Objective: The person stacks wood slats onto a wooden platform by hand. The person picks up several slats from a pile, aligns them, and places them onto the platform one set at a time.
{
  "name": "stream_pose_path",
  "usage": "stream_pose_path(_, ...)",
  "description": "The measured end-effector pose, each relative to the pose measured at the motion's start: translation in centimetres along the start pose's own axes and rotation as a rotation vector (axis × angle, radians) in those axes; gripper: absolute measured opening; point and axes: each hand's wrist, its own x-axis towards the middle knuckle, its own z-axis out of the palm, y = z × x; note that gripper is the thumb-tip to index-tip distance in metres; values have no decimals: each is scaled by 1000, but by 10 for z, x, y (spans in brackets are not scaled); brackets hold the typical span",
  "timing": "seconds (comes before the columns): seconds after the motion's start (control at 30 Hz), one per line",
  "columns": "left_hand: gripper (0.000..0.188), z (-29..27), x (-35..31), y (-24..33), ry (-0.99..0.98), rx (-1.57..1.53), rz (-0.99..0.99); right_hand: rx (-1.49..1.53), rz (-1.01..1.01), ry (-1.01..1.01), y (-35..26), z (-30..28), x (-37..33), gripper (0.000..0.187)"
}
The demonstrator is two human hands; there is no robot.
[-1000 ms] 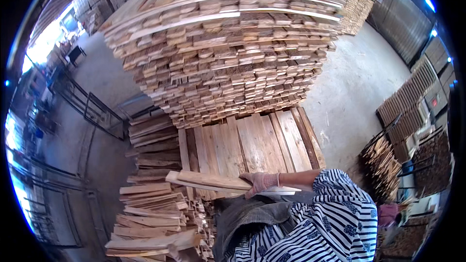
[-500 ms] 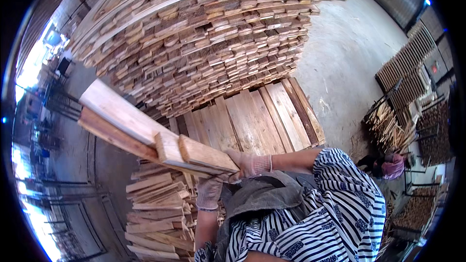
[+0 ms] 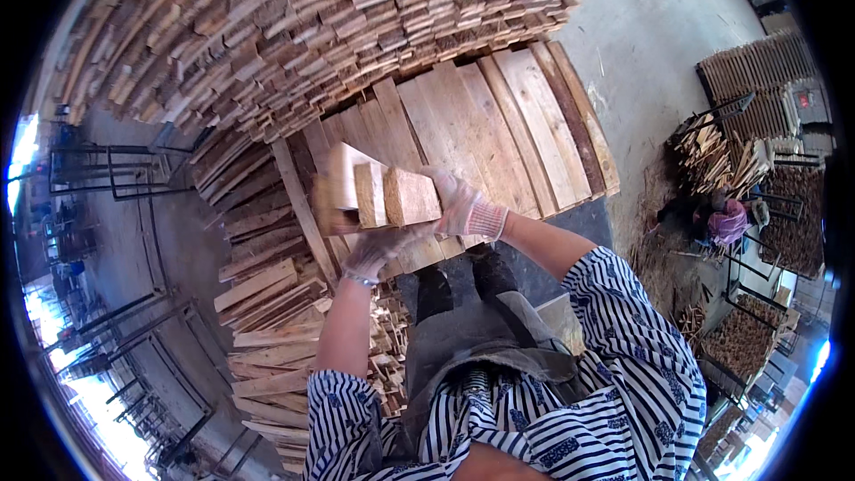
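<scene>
My hands, in pale knitted gloves, hold a small bundle of wooden boards [image 3: 413,198] in front of me. The boards' cut ends face me, and their far part is foreshortened and blurred. My left hand [image 3: 385,248] grips the bundle from below and the left. My right hand [image 3: 463,205] clasps its right side, near the ends closest to me. Under and beyond the bundle lies a flat layer of boards [image 3: 472,125], set side by side, with a dark, bark-edged one toward the right.
A tall stack of boards [image 3: 374,27] rises at the far side. Loose pieces of wood [image 3: 276,347] lie piled on the left. Black metal frames [image 3: 134,178] stand farther left. A person in pink [image 3: 726,221] crouches on the right near bundled sticks [image 3: 708,160].
The bundle has swung from pointing far left to pointing away from me, over the board layer. Both hands have moved forward with it, and the view has tilted lower.
</scene>
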Motion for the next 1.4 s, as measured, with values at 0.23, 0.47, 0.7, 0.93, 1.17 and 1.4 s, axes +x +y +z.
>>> stream_pose_path(0.23,98,-14,43,-51,43,-12,-87,-54,66,-115,18,-19,27,95)
stream_pose_path(0.47,81,-60,-5,92,369,-55,-304,-344,449,-240,1,-140,21,79)
stream_pose_path(0.7,76,-104,102,36,413,1442,-362,-968,449,-234,122,-189,-1,61)
stream_pose_path(0.93,62,-173,213,-94,561,1506,-249,-959,202,-194,253,-132,8,55)
stream_pose_path(1.17,49,-188,249,-151,497,1566,-230,-952,126,-243,275,-140,-4,77)
stream_pose_path(1.4,44,-201,258,-134,458,1454,-426,-998,114,-183,249,-204,51,76)
